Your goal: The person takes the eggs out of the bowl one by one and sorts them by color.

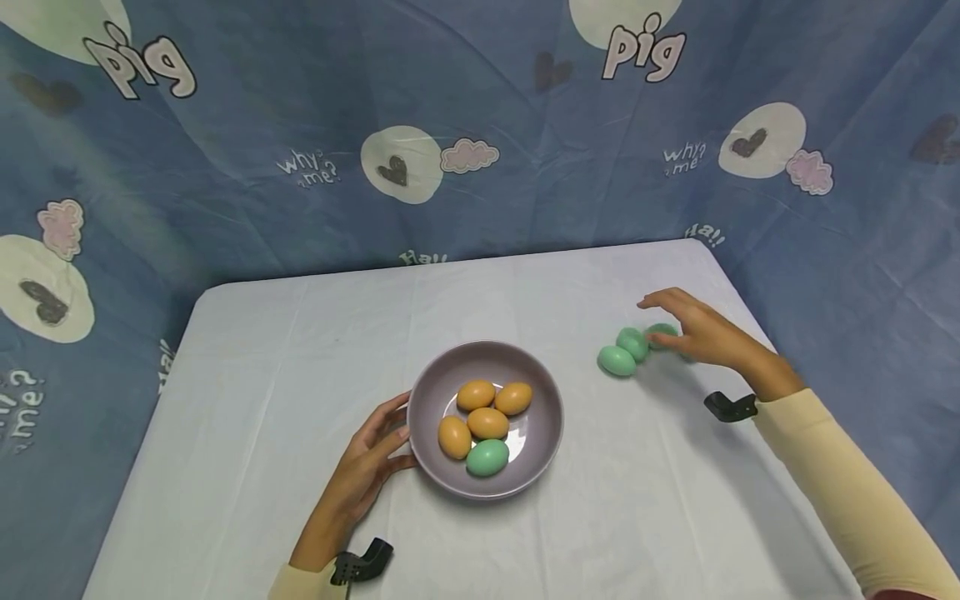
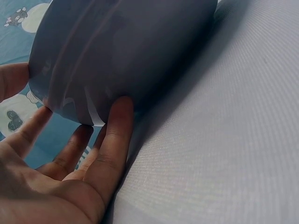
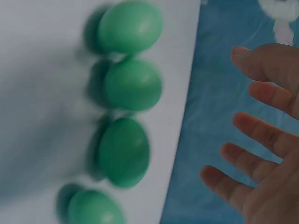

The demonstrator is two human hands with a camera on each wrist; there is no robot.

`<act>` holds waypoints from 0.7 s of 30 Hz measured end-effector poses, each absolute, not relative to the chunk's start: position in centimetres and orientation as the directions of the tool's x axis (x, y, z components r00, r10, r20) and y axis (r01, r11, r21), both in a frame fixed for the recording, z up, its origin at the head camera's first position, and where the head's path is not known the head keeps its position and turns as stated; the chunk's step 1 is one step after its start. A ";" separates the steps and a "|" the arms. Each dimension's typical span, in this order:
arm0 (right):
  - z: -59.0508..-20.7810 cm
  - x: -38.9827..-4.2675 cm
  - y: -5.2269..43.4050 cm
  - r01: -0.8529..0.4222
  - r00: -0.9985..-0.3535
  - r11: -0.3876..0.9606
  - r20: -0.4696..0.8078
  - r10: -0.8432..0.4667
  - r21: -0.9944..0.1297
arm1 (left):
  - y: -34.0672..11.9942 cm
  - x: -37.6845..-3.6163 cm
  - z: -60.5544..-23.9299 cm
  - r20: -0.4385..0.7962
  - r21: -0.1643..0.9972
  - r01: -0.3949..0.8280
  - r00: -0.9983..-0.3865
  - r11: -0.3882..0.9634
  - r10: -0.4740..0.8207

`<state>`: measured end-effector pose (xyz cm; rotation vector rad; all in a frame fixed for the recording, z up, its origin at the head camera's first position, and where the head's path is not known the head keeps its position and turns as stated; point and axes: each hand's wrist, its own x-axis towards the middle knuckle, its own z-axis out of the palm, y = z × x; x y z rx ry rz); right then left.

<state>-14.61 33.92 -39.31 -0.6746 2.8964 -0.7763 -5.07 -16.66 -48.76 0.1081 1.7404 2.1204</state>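
Observation:
A greyish-purple bowl (image 1: 480, 355) stands on the white table. Inside it lie several orange-yellow eggs (image 1: 488, 423) and one green egg (image 1: 487, 458). My left hand (image 1: 366, 467) touches the bowl's left side, its spread fingertips (image 2: 120, 109) against the outer wall (image 2: 140, 42) in the left wrist view. Over at the right, my right hand (image 1: 701, 335) hovers above a group of green eggs (image 1: 617, 361) and partly hides them in the head view. From the right wrist, its fingers look spread and hold nothing, while several green eggs (image 3: 133, 84) lie in a row.
White cloth covers the table (image 1: 300, 358). Behind it and along both sides hangs a blue printed curtain (image 1: 510, 208). The green eggs lie toward the table's right edge. A black wrist device (image 1: 362, 562) sits at my left sleeve, another (image 1: 729, 407) at my right.

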 end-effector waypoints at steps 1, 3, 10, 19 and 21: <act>-39.1 -14.5 33.5 -0.412 -0.894 0.768 0.057 -0.443 -0.490 | -16.6 -5.1 -48.7 -0.188 0.956 -0.252 -0.919 -0.150 0.346; -38.7 -14.4 32.7 -0.445 -0.879 0.749 0.077 -0.472 -0.491 | -16.6 -5.1 -48.7 -0.190 0.955 -0.255 -0.918 -0.151 0.347; -37.3 -13.9 29.9 -0.541 -0.815 0.674 0.115 -0.568 -0.503 | -16.6 -5.1 -48.8 -0.192 0.954 -0.258 -0.917 -0.153 0.350; -36.3 -13.2 26.8 -0.577 -0.763 0.603 0.099 -0.639 -0.551 | -16.6 -5.0 -48.7 -0.195 0.953 -0.260 -0.918 -0.154 0.345; -36.2 -13.1 26.2 -0.591 -0.749 0.586 0.109 -0.653 -0.554 | -16.6 -5.0 -48.7 -0.198 0.953 -0.262 -0.918 -0.151 0.343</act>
